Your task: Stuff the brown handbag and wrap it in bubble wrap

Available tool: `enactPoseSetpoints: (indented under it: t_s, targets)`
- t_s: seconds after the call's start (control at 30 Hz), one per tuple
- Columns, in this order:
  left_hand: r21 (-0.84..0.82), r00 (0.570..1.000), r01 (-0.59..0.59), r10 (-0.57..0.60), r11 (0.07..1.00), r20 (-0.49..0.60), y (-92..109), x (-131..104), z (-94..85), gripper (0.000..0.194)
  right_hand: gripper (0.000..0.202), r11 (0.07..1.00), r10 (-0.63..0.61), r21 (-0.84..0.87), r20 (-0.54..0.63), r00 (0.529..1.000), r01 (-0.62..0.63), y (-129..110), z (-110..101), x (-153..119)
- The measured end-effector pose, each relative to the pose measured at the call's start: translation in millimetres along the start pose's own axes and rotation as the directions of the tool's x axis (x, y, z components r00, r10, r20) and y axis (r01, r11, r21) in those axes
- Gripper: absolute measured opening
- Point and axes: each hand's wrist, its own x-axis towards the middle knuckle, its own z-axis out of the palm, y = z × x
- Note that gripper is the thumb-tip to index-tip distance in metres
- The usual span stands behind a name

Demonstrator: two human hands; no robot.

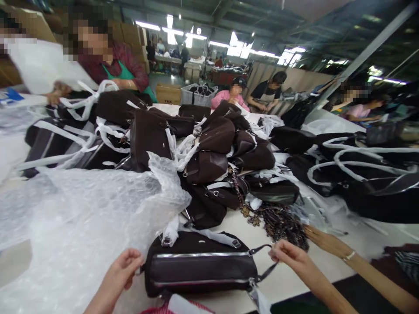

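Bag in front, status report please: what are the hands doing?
Left hand pinching bag end. Right hand pinching its strap. Bubble wrap alongside, another person's hand at the chains.

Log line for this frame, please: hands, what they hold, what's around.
left hand: grips handbag left end | right hand: pinches its strap | nearby: bubble wrap, chains, co-worker's hand

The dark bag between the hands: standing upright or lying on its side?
Lying on its side. The bag rests flat on the table, its silver trim running level, left hand and right hand at its ends.
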Motion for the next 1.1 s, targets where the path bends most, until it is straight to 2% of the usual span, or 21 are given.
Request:
enactPoseSetpoints:
  t_s: [0.07, 0.13, 0.2, 0.27, 0.33, 0.4, 0.47, 0.57, 0.67, 0.7, 0.73, 0.77, 0.83, 0.87, 0.9, 0.93, 0.97, 1.0, 1.03, 1.07, 1.1]
  targets:
    - [0.253, 0.97, -0.208, 0.232, 0.945, -0.069, 14.3, -7.1, -7.7, 0.055, 0.043, 0.986, 0.043, 0.16, -0.03, 0.999, -0.037, 4.9, 4.4, -2.7]
    - [0.432, 0.886, -0.4, 0.462, 0.809, -0.045, 32.5, -18.3, -7.4, 0.045, 0.041, 0.937, 0.097, 0.34, -0.052, 0.994, -0.073, 12.8, 11.2, -8.1]
    - [0.481, 0.777, -0.59, 0.617, 0.649, 0.12, 52.5, -30.1, 4.1, 0.029, 0.039, 0.846, 0.172, 0.523, -0.083, 0.982, -0.104, 22.0, 22.9, -15.4]
    - [0.431, 0.64, -0.757, 0.688, 0.49, 0.342, 71.4, -39.3, 24.5, 0.019, 0.042, 0.741, 0.276, 0.65, -0.063, 0.959, -0.171, 30.1, 37.9, -23.3]
    - [0.374, 0.521, -0.851, 0.673, 0.367, 0.524, 85.6, -44.9, 48.8, 0.02, 0.048, 0.645, 0.342, 0.717, 0.041, 0.939, -0.266, 34.5, 51.4, -30.6]
    - [0.348, 0.453, -0.892, 0.602, 0.29, 0.658, 93.0, -48.1, 71.9, 0.022, 0.053, 0.604, 0.338, 0.742, 0.09, 0.937, -0.29, 32.9, 57.3, -36.0]
    - [0.354, 0.434, -0.901, 0.497, 0.252, 0.751, 94.7, -50.4, 91.6, 0.02, 0.056, 0.655, 0.294, 0.73, -0.006, 0.956, -0.196, 23.2, 53.1, -39.6]
    - [0.383, 0.451, -0.892, 0.39, 0.242, 0.803, 94.7, -52.4, 116.3, 0.02, 0.052, 0.813, 0.15, 0.581, -0.174, 0.973, -0.021, -9.4, 38.4, -44.8]
    - [0.341, 0.436, -0.891, 0.355, 0.3, 0.827, 102.9, -51.5, 138.5, 0.033, 0.031, 0.969, -0.127, 0.194, -0.134, 0.983, 0.151, -56.1, 45.4, -52.6]
    - [0.307, 0.412, -0.896, 0.339, 0.321, 0.846, 107.7, -50.9, 145.0, 0.039, 0.025, 0.967, -0.251, 0.015, -0.078, 0.965, 0.253, -70.6, 56.3, -55.1]
    - [0.267, 0.374, -0.904, 0.314, 0.332, 0.873, 112.6, -50.5, 150.7, 0.047, 0.022, 0.913, -0.382, -0.153, -0.004, 0.924, 0.377, -82.9, 70.1, -57.2]
    - [0.222, 0.32, -0.917, 0.278, 0.333, 0.906, 117.1, -50.3, 155.4, 0.058, 0.025, 0.82, -0.507, -0.266, 0.071, 0.859, 0.506, -92.1, 85.1, -58.6]
    - [0.13, 0.198, -0.94, 0.193, 0.316, 0.961, 121.5, -50.7, 161.6, 0.075, 0.032, 0.657, -0.654, -0.377, 0.147, 0.742, 0.653, -99.6, 110.0, -59.0]
    - [0.118, 0.17, -0.945, 0.149, 0.306, 0.974, 120.7, -51.2, 163.3, 0.072, 0.034, 0.653, -0.668, -0.352, 0.148, 0.729, 0.67, -98.2, 116.5, -58.3]
    - [0.134, 0.172, -0.947, 0.108, 0.292, 0.979, 117.7, -51.7, 164.5, 0.059, 0.034, 0.714, -0.632, -0.304, 0.106, 0.767, 0.631, -94.0, 118.0, -57.2]
    - [0.163, 0.188, -0.95, 0.072, 0.265, 0.98, 113.0, -52.2, 165.4, 0.043, 0.032, 0.809, -0.545, -0.246, 0.024, 0.838, 0.533, -87.9, 115.2, -55.6]
    - [0.192, 0.208, -0.955, 0.049, 0.227, 0.977, 107.2, -52.7, 166.5, 0.027, 0.029, 0.904, -0.402, -0.194, -0.081, 0.912, 0.381, -80.5, 109.4, -53.6]
    - [0.208, 0.22, -0.96, 0.043, 0.185, 0.975, 101.1, -53.3, 168.0, 0.015, 0.028, 0.966, -0.229, -0.168, -0.188, 0.955, 0.199, -72.7, 102.6, -51.2]
    - [0.202, 0.211, -0.968, 0.049, 0.147, 0.976, 95.4, -54.1, 170.1, 0.007, 0.03, 0.983, -0.072, -0.181, -0.26, 0.963, 0.024, -65.0, 96.4, -48.5]
    - [0.175, 0.183, -0.978, 0.067, 0.118, 0.981, 90.9, -55.4, 173.0, 0.003, 0.031, 0.968, 0.031, -0.229, -0.292, 0.956, -0.101, -58.0, 92.3, -45.3]
    - [0.142, 0.151, -0.985, 0.094, 0.102, 0.984, 87.9, -57.0, 176.4, 0.003, 0.032, 0.942, 0.087, -0.287, -0.284, 0.955, -0.172, -52.0, 90.9, -41.9]
